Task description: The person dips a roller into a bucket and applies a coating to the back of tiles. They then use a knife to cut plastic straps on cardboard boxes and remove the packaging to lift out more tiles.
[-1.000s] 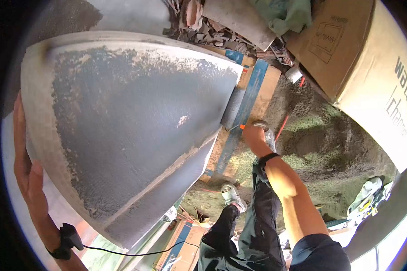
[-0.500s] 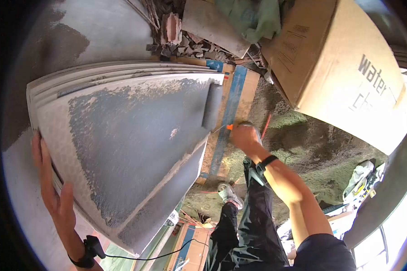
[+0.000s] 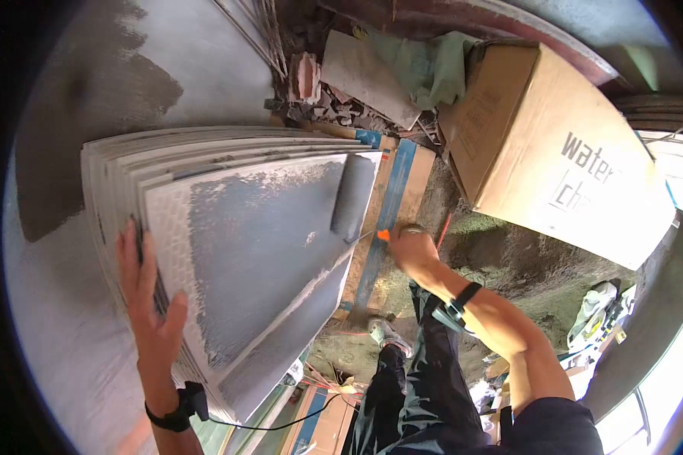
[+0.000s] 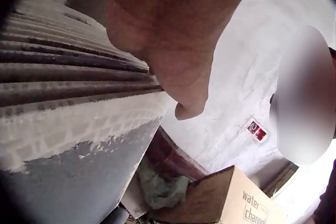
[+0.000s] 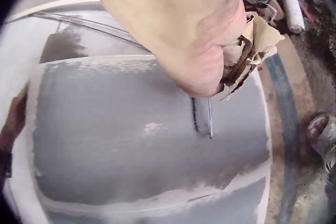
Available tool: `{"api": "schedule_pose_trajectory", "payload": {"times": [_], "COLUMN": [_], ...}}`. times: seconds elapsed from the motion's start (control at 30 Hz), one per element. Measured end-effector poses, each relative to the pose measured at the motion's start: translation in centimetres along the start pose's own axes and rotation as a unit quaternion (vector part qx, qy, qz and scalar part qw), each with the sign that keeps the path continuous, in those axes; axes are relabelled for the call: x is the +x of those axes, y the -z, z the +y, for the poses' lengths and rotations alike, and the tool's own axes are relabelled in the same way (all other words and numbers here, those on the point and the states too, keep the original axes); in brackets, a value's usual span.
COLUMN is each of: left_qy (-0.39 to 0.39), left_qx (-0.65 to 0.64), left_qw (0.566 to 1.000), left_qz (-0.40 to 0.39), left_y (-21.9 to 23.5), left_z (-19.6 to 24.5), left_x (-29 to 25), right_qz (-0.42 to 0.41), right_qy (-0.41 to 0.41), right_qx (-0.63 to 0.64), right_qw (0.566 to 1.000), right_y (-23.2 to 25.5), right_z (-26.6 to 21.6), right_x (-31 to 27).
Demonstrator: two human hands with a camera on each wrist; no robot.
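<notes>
A paint roller (image 3: 350, 199) with a dark wet sleeve lies against the grey-coated face of the front panel (image 3: 258, 243), near its right edge. My right hand (image 3: 412, 249) grips the roller's handle, whose orange end shows beside the fingers. In the right wrist view the roller frame (image 5: 203, 118) comes out below the hand, and crumpled brown paper (image 5: 252, 53) shows beside it. My left hand (image 3: 152, 311) rests at the left edge of the panel stack, fingers fairly straight and thumb spread toward the front panel. In the left wrist view its thumb (image 4: 189, 109) overlaps the panel edge.
Several more panels (image 3: 118, 174) stand behind the front one, leaning toward the wall (image 3: 53, 303). Cardboard (image 3: 413, 174) with a blue stripe lies under their right side. A large carton (image 3: 577, 167) stands at the right, with rubble (image 3: 341, 110) behind. A shoe (image 3: 391, 334) is below.
The roller has moved from the panel's right edge onto its coated face. The head view has shifted, showing more panels behind, and my left hand now overlaps the stack's edge.
</notes>
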State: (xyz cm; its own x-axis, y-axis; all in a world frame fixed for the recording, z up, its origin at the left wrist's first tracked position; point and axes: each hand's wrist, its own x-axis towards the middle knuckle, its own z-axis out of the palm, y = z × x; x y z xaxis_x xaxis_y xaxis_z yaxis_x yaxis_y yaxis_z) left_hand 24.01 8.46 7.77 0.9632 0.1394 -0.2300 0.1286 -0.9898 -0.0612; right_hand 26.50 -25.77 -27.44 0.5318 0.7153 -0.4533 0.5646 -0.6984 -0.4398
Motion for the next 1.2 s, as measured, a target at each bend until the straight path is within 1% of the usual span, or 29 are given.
{"api": "schedule_pose_trajectory", "payload": {"times": [0.03, 0.07, 0.13, 0.17, 0.2, 0.23, 0.27, 0.3, 0.37, 0.47, 0.5, 0.53, 0.6, 0.63, 0.7, 0.77, 0.8, 0.87, 0.93, 1.03, 1.1, 1.13, 1.2], "left_qy": [0.011, 0.010, 0.021, 0.023, 0.024, 0.012, 0.000, 0.000, 0.013, 0.005, 0.007, -0.005, -0.013, -0.009, -0.008, -0.011, -0.012, 0.007, 0.001, -0.001, -0.004, -0.004, 0.005], "left_qx": [0.001, 0.002, -0.017, -0.020, -0.018, -0.026, -0.033, -0.030, -0.048, -0.053, -0.051, -0.046, -0.036, -0.041, -0.042, -0.039, -0.036, -0.044, -0.052, -0.062, -0.099, -0.095, -0.116], "left_qw": [1.000, 1.000, 0.999, 0.999, 0.999, 0.999, 0.999, 0.999, 0.999, 0.999, 0.999, 0.999, 0.999, 0.999, 0.999, 0.999, 0.999, 0.999, 0.999, 0.998, 0.995, 0.995, 0.993], "left_qz": [-0.004, 0.001, -0.033, -0.034, -0.035, -0.029, -0.025, -0.030, -0.013, -0.008, -0.013, -0.002, 0.001, -0.006, -0.014, -0.011, -0.012, -0.022, -0.010, 0.000, -0.002, 0.003, -0.018], "left_y": [0.3, 0.5, 0.7, 0.8, 0.7, 0.7, 0.8, 0.9, 0.9, 1.0, 0.9, 0.5, 0.4, 0.5, 0.6, 0.5, 0.5, 0.8, 0.4, 0.5, 0.7, 0.9, 1.2], "left_z": [0.7, 0.8, 0.9, 0.9, 0.9, 0.8, 0.7, 0.8, 1.2, 1.5, 1.2, 0.9, 0.6, 0.7, 0.8, 0.7, 0.8, 1.1, 1.0, 0.7, 0.9, 0.8, 0.8], "left_x": [0.2, 0.3, 0.3, 0.2, 0.2, 0.3, 0.3, 0.2, 0.4, 0.5, 0.5, 0.4, 0.2, 0.3, 0.3, 0.3, 0.4, 0.4, 0.4, 0.2, 0.3, 0.4, 0.5], "right_qz": [0.029, 0.033, 0.063, 0.063, 0.053, 0.043, 0.043, 0.062, 0.092, 0.076, 0.049, 0.047, 0.027, 0.026, -0.016, -0.001, 0.012, 0.022, -0.001, 0.048, 0.069, 0.085, 0.090], "right_qy": [0.015, 0.014, 0.068, 0.070, 0.082, 0.095, 0.096, 0.099, 0.103, 0.100, 0.092, 0.094, 0.064, 0.067, 0.028, 0.024, 0.020, 0.019, 0.036, 0.070, 0.114, 0.130, 0.144], "right_qx": [-0.005, -0.008, 0.031, 0.032, 0.061, 0.092, 0.096, 0.122, 0.159, 0.140, 0.134, 0.139, 0.093, 0.097, 0.071, 0.071, 0.067, 0.081, 0.102, 0.151, 0.134, 0.124, 0.125], "right_qw": [0.999, 0.999, 0.995, 0.995, 0.993, 0.990, 0.990, 0.986, 0.978, 0.982, 0.985, 0.985, 0.993, 0.993, 0.997, 0.997, 0.997, 0.996, 0.994, 0.985, 0.982, 0.980, 0.978], "right_y": [1.9, 3.7, 6.8, 8.2, 9.7, 10.9, 12.0, 12.9, 14.4, 13.6, 13.7, 13.1, 10.1, 8.2, 4.2, 2.0, 2.3, 3.0, 6.5, 12.3, 15.9, 17.5, 19.8], "right_z": [-1.0, -1.7, -3.1, -3.9, -4.7, -5.4, -6.2, -6.9, -8.1, -8.6, -8.3, -7.9, -6.9, -6.1, -4.7, -4.4, -4.7, -5.6, -6.3, -8.5, -9.6, -10.2, -11.2], "right_x": [-1.1, -2.2, -3.9, -4.8, -5.5, -6.1, -6.8, -7.5, -8.6, -8.8, -8.4, -7.9, -6.7, -5.8, -4.1, -2.9, -2.5, -4.1, -5.8, -8.5, -9.6, -10.1, -10.9]}}
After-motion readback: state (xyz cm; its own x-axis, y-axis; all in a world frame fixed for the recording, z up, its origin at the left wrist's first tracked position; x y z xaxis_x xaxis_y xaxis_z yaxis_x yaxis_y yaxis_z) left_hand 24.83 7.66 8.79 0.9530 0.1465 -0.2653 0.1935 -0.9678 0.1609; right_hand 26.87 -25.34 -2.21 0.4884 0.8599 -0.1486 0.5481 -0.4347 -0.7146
